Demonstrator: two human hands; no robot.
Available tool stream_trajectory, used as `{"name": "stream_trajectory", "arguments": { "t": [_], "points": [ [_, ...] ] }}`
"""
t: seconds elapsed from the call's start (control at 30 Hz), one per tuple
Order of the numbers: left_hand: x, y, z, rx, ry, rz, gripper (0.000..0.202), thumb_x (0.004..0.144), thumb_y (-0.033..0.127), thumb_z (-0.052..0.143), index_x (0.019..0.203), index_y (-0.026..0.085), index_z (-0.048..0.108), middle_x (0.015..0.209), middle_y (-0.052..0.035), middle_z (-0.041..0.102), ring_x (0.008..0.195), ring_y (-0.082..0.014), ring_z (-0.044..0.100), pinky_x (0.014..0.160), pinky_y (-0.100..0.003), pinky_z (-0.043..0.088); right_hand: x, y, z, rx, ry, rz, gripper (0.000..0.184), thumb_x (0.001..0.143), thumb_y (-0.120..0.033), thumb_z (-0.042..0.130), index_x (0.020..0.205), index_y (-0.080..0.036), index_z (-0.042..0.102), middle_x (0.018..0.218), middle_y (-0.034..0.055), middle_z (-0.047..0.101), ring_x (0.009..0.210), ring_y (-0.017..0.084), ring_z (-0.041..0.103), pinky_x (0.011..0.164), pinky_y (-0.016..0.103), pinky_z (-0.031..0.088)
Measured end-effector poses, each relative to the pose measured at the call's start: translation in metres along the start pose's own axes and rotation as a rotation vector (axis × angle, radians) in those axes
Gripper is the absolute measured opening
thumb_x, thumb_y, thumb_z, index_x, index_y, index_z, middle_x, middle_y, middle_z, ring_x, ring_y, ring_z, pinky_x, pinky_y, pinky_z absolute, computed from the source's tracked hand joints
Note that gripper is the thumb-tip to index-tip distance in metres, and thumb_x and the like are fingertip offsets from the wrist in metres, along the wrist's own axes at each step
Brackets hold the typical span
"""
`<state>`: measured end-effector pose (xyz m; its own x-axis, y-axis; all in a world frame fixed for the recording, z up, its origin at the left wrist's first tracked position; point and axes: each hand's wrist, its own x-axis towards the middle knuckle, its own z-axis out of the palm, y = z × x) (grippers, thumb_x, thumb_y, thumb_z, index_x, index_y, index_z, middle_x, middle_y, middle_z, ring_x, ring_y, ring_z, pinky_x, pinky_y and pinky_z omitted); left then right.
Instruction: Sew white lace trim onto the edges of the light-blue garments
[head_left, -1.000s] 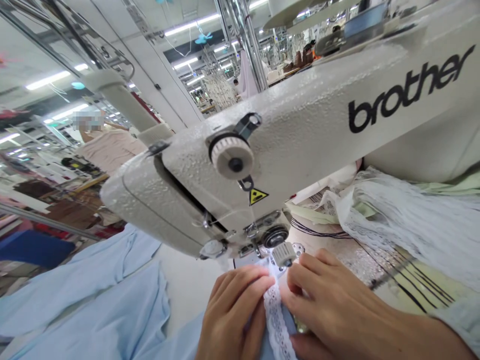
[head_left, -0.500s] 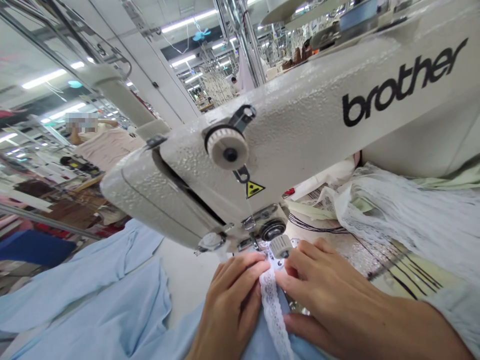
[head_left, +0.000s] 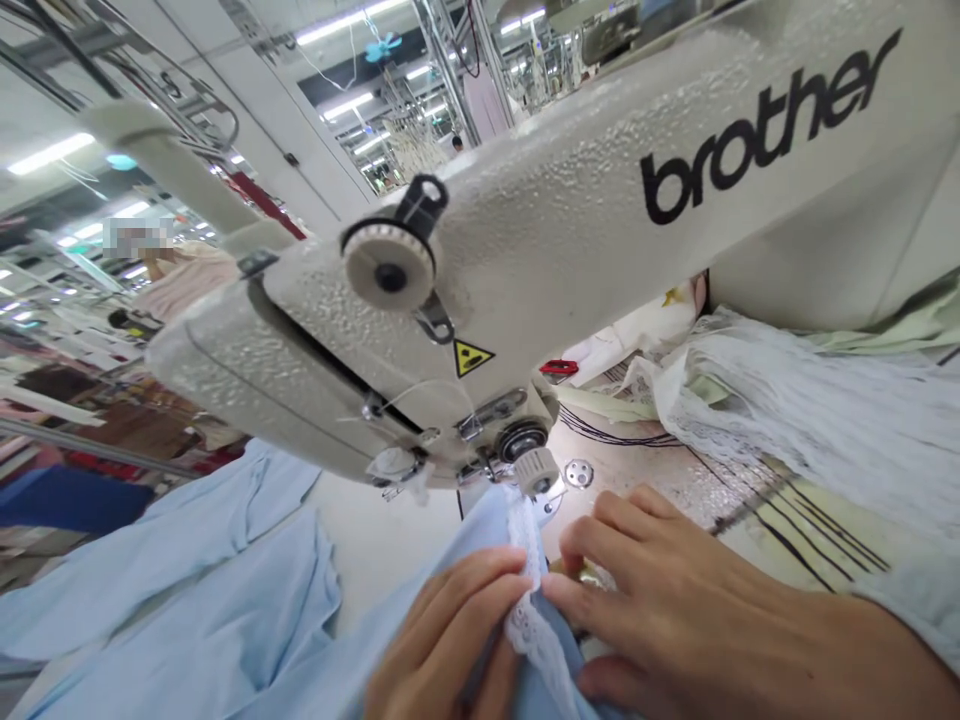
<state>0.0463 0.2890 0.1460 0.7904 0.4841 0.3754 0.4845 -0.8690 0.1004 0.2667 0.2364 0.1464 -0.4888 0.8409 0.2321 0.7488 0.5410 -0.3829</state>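
A cream Brother sewing machine [head_left: 570, 200] fills the upper view, its needle end at lower centre. Under it runs light blue fabric [head_left: 187, 590] with a strip of white lace trim [head_left: 523, 590] along its edge. My left hand [head_left: 450, 640] pinches the lace and blue fabric from the left, fingers closed on them. My right hand [head_left: 675, 610] presses and pinches the same lace edge from the right, just in front of the presser foot [head_left: 536, 475].
A heap of white lace and pale green cloth [head_left: 810, 410] lies on the table to the right under the machine arm. A person in a pink top [head_left: 184, 280] sits at far left. Factory racks and lights fill the background.
Both hands have drawn back toward me from the presser foot, lifting the lace edge and blue fabric slightly. The view has shifted, so the machine sits further left.
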Motion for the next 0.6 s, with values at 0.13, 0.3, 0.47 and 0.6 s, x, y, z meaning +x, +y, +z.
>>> {"name": "stream_trajectory", "arguments": {
  "t": [0.13,0.3,0.47,0.6],
  "points": [
    [-0.003,0.000,0.005,0.000,-0.013,-0.003,0.024,0.086,0.013,0.051,0.109,0.021,0.056,0.111,-0.0030,0.067,0.104,-0.0112,0.061,0.094,-0.020,0.048,0.002,0.000,0.003,-0.064,0.059,-0.041,0.018,0.084,-0.033,0.062,0.094,-0.018,0.066,0.092,0.0021,0.063,0.085,0.018,0.053,0.076,0.033,0.041],
    [-0.003,0.001,0.006,0.016,0.039,0.047,0.029,0.083,0.007,0.051,0.108,0.019,0.058,0.111,-0.0041,0.068,0.108,-0.0134,0.060,0.095,-0.024,0.048,0.003,0.000,0.002,-0.110,0.123,-0.085,0.017,0.087,-0.032,0.058,0.084,-0.016,0.065,0.084,0.0019,0.062,0.080,0.017,0.051,0.070,0.032,0.039],
    [0.001,0.001,0.010,0.034,0.072,0.066,0.028,0.083,0.008,0.050,0.106,0.018,0.061,0.108,-0.0045,0.070,0.106,-0.0149,0.061,0.092,-0.026,0.050,0.004,0.003,0.006,-0.118,0.147,-0.077,0.018,0.086,-0.034,0.060,0.082,-0.017,0.063,0.081,0.0013,0.061,0.078,0.017,0.050,0.068,0.032,0.039],
    [0.003,0.002,0.013,0.017,0.070,0.090,0.028,0.082,0.005,0.049,0.105,0.015,0.062,0.107,-0.0055,0.070,0.106,-0.0136,0.061,0.093,-0.024,0.049,0.001,0.002,0.005,-0.141,0.177,-0.072,0.015,0.084,-0.032,0.061,0.081,-0.017,0.063,0.082,0.0008,0.061,0.078,0.017,0.051,0.068,0.033,0.039]
  ]
}}
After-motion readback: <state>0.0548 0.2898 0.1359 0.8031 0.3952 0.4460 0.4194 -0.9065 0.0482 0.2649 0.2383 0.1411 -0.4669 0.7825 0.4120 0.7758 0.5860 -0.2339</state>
